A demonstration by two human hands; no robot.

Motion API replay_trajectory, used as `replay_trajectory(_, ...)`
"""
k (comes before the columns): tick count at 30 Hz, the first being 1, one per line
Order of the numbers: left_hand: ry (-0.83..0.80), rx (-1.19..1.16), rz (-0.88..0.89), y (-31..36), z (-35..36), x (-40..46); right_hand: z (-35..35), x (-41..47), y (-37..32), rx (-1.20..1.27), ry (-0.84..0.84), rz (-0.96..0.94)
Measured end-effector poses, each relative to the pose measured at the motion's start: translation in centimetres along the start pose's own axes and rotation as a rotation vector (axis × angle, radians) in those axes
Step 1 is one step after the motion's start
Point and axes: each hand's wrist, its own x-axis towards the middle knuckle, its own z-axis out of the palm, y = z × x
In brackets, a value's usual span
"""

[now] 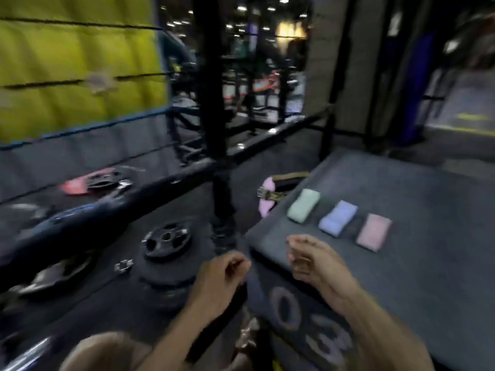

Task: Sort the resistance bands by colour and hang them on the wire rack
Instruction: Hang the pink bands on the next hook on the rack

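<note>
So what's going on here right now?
A person is at a dark padded platform in a gym. Three folded bands lie on it in a row: green, blue, pink. Both hands, left and right, hover loosely curled near its edge, seemingly empty. Nothing is hung yet; motion blur hides detail.

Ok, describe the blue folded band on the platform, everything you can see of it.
The blue band is a pale blue, soft-looking fabric loop folded into a flat, compact bundle. It lies on the dark grey platform, middle of a row of three, with a green band to its left and a pink band to its right. Neither hand touches it. Motion blur hides finer detail.
</note>
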Motion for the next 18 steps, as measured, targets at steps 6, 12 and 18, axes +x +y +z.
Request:
replay_trajectory(6, -0.323, -0.038, 0.103, 4.2, 14.7, 8.0, -18.8, 2.5, 1.3, -0.294, 0.495, -0.066)
replay_trajectory(12, -0.447, -0.063, 0.069, 5.3, 22.6, 10.1, -24.4, 7.2, 5.3, -0.649, 0.715, -0.064)
replay_trajectory(18, -0.417, 0.015, 0.084, 3.9, 23.6, 10.3, -23.0, 10.6, 4.7, -0.788, 0.829, -0.025)
